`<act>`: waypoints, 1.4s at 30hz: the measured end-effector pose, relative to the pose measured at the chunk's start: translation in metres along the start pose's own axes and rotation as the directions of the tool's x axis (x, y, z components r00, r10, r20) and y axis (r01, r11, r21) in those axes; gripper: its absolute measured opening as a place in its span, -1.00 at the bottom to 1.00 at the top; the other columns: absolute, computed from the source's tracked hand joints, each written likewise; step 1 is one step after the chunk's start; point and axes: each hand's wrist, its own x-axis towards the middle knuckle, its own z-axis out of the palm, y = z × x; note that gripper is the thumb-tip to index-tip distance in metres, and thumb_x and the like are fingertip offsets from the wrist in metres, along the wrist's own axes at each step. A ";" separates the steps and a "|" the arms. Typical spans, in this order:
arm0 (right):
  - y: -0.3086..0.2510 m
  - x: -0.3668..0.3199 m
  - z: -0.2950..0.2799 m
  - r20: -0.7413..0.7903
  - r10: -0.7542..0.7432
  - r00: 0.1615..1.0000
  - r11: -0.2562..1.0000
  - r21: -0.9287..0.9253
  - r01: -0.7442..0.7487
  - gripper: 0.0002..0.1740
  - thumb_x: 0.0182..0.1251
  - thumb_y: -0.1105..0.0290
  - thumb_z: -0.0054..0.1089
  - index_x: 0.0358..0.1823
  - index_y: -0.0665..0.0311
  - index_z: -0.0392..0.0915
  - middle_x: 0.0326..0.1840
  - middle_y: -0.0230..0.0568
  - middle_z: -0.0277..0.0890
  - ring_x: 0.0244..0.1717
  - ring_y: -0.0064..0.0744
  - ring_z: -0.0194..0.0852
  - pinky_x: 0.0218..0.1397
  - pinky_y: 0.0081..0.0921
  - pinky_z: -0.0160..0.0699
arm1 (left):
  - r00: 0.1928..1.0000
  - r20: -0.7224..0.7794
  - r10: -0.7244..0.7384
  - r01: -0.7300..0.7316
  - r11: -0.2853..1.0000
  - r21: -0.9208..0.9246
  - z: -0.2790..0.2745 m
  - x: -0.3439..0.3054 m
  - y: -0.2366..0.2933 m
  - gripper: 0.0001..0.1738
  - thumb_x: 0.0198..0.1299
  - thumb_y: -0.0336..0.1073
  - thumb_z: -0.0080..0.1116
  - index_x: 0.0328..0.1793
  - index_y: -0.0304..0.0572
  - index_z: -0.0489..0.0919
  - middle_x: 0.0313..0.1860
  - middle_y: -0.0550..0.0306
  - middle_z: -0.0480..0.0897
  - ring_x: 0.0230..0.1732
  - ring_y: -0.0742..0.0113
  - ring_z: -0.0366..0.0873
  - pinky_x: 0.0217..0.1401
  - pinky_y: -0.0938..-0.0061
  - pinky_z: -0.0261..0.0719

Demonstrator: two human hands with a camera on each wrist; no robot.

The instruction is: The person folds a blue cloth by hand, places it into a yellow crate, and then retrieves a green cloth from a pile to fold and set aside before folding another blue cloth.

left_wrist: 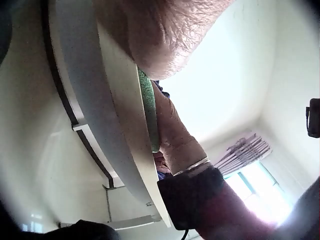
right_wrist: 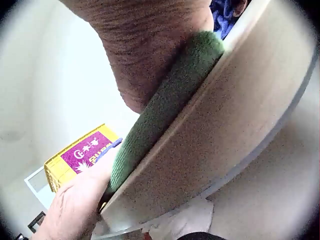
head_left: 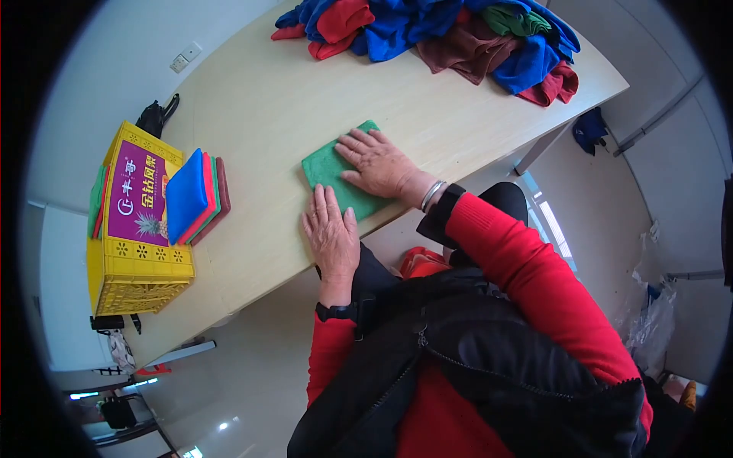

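Note:
A green folded towel (head_left: pixel 324 166) lies flat on the pale wooden table, close to its near edge. My right hand (head_left: pixel 383 169) rests palm down on the towel's upper right part, fingers extended. At the lower left side is my left hand (head_left: pixel 336 243), its straight fingertips touching the towel's edge. From the right wrist view, the towel (right_wrist: pixel 162 110) shows as a thick, soft layered pad under the palm. Only a thin green strip of the towel (left_wrist: pixel 148 112) appears in the left wrist view, beyond the left hand's heel (left_wrist: pixel 160 45).
A yellow plastic crate (head_left: pixel 145 267) with a purple label stands at the table's left. Folded blue, red, green and brown towels (head_left: pixel 189 200) hang over its side. Loose towels in mixed colours (head_left: pixel 397 30) are heaped along the far edge. The table's near edge (head_left: pixel 282 278) runs beneath my wrists.

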 end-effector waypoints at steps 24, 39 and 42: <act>0.009 -0.025 -0.004 -0.065 0.032 0.997 0.999 0.040 -0.029 -0.37 0.51 0.04 -0.01 0.47 0.23 0.38 0.59 -0.07 0.24 0.64 -0.05 0.07 0.63 -0.05 0.06 | 0.994 0.072 0.087 -0.084 0.995 -0.049 0.023 0.072 0.001 -0.33 0.58 0.04 -0.22 0.62 -0.25 0.25 0.67 -0.12 0.19 0.68 -0.06 0.05 0.69 0.00 -0.04; 0.018 -0.037 -0.009 -0.064 0.115 0.991 0.993 0.050 -0.111 -0.36 0.55 0.05 -0.04 0.55 0.19 0.28 0.66 -0.11 0.14 0.65 0.00 0.03 0.67 -0.08 -0.01 | 0.987 0.063 -0.147 0.144 0.988 0.051 0.006 0.038 -0.036 -0.35 0.59 0.02 -0.24 0.65 -0.16 0.20 0.65 -0.12 0.22 0.66 -0.03 0.10 0.65 -0.05 0.00; 0.019 -0.036 -0.014 -0.029 0.109 0.994 0.993 0.058 -0.108 -0.37 0.55 0.05 -0.04 0.53 0.20 0.30 0.63 -0.12 0.18 0.64 0.01 0.06 0.67 -0.06 0.01 | 0.990 -0.072 -0.123 0.126 0.992 0.028 0.001 0.018 -0.043 -0.46 0.57 -0.06 -0.16 0.53 -0.17 0.36 0.51 -0.15 0.38 0.54 -0.07 0.27 0.59 -0.05 0.10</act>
